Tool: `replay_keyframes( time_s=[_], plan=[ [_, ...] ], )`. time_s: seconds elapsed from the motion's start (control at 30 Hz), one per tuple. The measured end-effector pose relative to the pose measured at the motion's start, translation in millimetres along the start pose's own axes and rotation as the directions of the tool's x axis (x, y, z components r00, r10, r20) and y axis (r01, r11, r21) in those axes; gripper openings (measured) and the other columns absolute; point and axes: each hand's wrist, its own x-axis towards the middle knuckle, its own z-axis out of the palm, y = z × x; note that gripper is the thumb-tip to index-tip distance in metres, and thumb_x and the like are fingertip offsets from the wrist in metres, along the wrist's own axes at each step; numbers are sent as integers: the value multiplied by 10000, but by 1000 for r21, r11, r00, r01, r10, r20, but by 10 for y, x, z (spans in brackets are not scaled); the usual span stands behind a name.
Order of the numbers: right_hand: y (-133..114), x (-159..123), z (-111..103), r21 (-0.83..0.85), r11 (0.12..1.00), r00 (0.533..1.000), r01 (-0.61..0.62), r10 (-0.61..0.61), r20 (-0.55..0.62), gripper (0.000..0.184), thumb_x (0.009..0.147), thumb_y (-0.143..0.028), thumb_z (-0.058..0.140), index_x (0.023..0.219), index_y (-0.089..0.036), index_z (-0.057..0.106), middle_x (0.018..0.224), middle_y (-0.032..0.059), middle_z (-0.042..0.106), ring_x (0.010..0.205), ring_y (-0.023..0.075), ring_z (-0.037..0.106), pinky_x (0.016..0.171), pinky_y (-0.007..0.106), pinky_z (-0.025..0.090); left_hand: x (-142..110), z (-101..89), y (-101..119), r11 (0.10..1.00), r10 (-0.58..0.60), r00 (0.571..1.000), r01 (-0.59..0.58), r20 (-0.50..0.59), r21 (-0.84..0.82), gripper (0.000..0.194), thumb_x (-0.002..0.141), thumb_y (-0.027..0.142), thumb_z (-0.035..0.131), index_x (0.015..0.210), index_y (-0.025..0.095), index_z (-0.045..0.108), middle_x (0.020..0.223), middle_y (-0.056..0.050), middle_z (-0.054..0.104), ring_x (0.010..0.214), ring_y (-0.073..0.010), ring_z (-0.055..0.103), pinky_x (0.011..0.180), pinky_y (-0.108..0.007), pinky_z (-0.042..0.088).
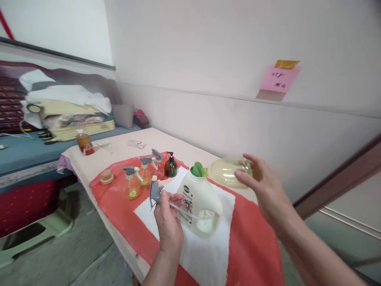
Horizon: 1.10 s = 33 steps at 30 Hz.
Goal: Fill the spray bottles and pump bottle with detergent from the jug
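Note:
My left hand (170, 222) is closed around a grey spray trigger head (155, 192), whose clear dip tube (187, 212) points down to the right across a jug. My right hand (262, 182) grips a clear yellowish bottle (224, 171) by its base, tilted on its side. The bottle's mouth meets the green spout (197, 169) in the neck of the white detergent jug (198, 198). Upright on a white cloth (205, 254), the jug has a label and a handle opening. Whether liquid runs from the bottle I cannot tell.
Several trigger spray bottles (132, 188) and a dark pump bottle (170, 166) stand on the red sheet (253, 238), near a round tan lid (107, 177). Farther back is an amber bottle (84, 143). A wall (208, 119) borders the table; a stool (35, 238) stands left.

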Motion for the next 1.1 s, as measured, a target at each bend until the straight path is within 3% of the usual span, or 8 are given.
replay_keyframes(
  time_s=[0.07, 0.13, 0.23, 0.37, 0.53, 0.67, 0.87, 1.1],
  plan=[
    [313, -220, -27, 343, 919, 979, -195, 202, 15, 461, 740, -481, 664, 1167, -332, 575, 1250, 33, 603, 1146, 263, 558, 911, 428, 481, -9, 13, -20, 1000, 9, 1000, -9, 2, 7, 377, 806, 537, 586, 756, 164, 562, 693, -46, 665, 701, -184, 649, 689, -318, 497],
    [586, -443, -34, 599, 717, 924, -358, 363, 117, 399, 765, -500, 614, 1104, -291, 618, 1208, 53, 633, 1099, 256, 590, 840, 396, 518, -15, 25, -40, 1000, 15, 1000, -15, 6, 10, 387, 799, 549, 585, 761, 165, 560, 696, -48, 664, 703, -184, 648, 687, -316, 496],
    [906, -729, -66, 729, 541, 878, -419, 445, 175, 420, 790, -520, 563, 1144, -300, 608, 1188, 46, 652, 1062, 252, 610, 833, 400, 518, -13, 38, -51, 999, 35, 999, -35, -10, 7, 389, 797, 555, 577, 760, 168, 553, 701, -48, 659, 704, -181, 645, 685, -315, 493],
    [1204, -951, -187, 688, 592, 881, -420, 447, 154, 486, 784, -527, 555, 1206, -287, 579, 1260, 53, 611, 1141, 285, 561, 946, 441, 456, 9, 42, -37, 999, 40, 999, -39, -33, 23, 380, 796, 555, 571, 751, 178, 540, 687, -42, 653, 698, -173, 634, 682, -307, 485],
    [1332, -1017, -292, 581, 703, 898, -410, 422, 123, 485, 751, -488, 619, 1197, -306, 558, 1315, 53, 555, 1179, 283, 513, 874, 395, 466, 16, 53, -36, 996, 81, 995, -79, -52, 42, 370, 794, 549, 564, 750, 182, 536, 662, -38, 644, 721, -185, 638, 690, -312, 474],
    [1297, -1028, -298, 540, 746, 910, -389, 402, 101, 493, 747, -469, 650, 1208, -333, 544, 1336, 41, 532, 1203, 274, 492, 874, 382, 451, -43, 90, -35, 995, 93, 995, -92, -30, 33, 368, 808, 539, 544, 722, 182, 533, 649, -29, 634, 703, -180, 632, 690, -314, 473],
    [1103, -1154, -166, 567, 723, 909, -395, 398, 126, 575, 659, -503, 719, 1175, -309, 553, 1274, 70, 559, 1143, 281, 525, 857, 387, 473, -280, 120, -163, 997, 49, 998, -51, 41, 53, 365, 825, 545, 545, 747, 188, 548, 715, -34, 653, 764, -173, 623, 727, -304, 477],
    [984, -1338, 41, 571, 779, 965, -260, 235, 119, 708, 594, -494, 780, 1199, -323, 455, 1207, 52, 555, 1115, 260, 533, 867, 382, 485, -682, 117, -373, 977, -197, 961, 176, 194, 119, 361, 825, 538, 561, 862, 179, 589, 976, -108, 693, 868, -233, 645, 723, -335, 488]
  ],
)
